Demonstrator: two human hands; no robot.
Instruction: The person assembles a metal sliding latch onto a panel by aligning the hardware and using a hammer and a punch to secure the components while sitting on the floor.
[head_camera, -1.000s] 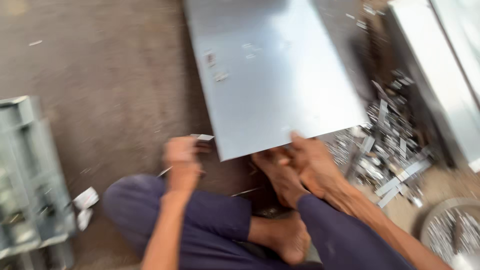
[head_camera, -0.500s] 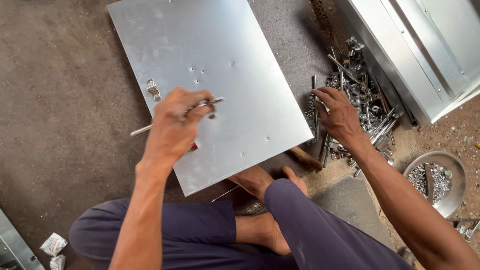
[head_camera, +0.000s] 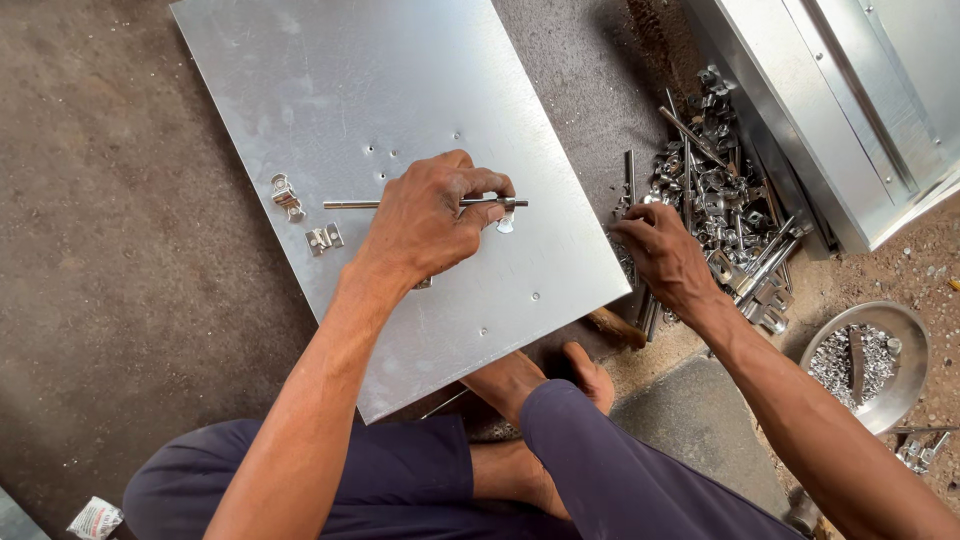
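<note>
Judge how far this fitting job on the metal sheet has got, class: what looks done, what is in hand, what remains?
Done: the metal sheet lies flat with small holes in it, and two small brackets rest on it. In hand: the left hand holds a thin metal rod on the sheet; the right hand touches the pile of metal fittings. Left: nothing looks fastened yet.

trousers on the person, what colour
Dark navy blue trousers, plain with no pattern, shown in the head view.
</note>
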